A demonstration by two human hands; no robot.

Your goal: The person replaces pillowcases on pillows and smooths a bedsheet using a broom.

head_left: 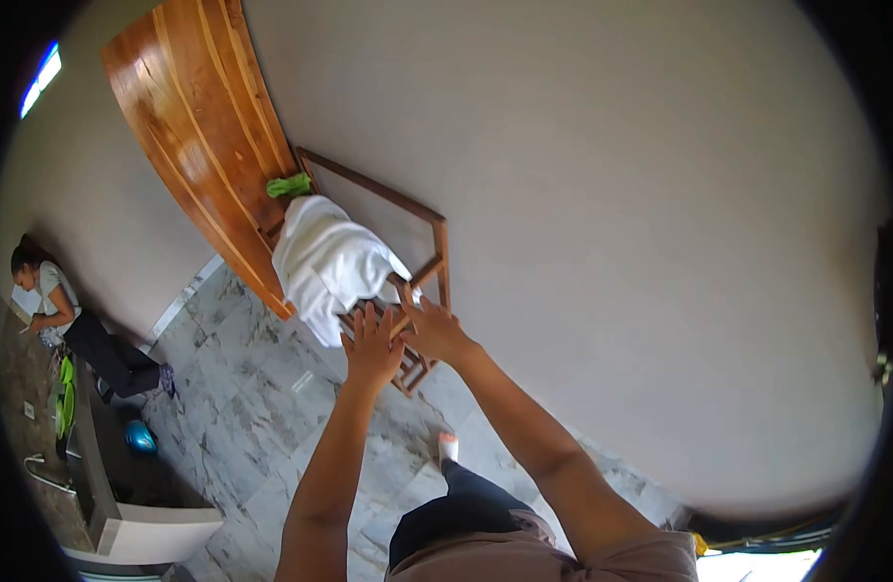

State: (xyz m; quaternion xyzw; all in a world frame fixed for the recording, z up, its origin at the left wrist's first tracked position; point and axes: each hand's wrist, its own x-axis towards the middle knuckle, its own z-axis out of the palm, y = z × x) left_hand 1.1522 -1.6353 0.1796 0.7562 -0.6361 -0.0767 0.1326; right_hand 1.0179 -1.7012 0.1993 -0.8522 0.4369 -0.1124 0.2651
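Note:
Both my arms stretch forward toward a wooden rack with slatted bars by the wall. My left hand is over its lower bars, fingers spread and pointing away from me, just below the hem of a white cloth. My right hand is close beside it, fingers apart, with its fingertips right at a wooden post of the rack. The white cloth hangs in loose folds over the rack's left side. A crumpled green cloth lies at its far end.
A long polished wood slab runs along the wall beyond the rack. At the left, a person leans at a counter with a sink tap. A blue shiny object is near it. Marbled tiles cover the floor.

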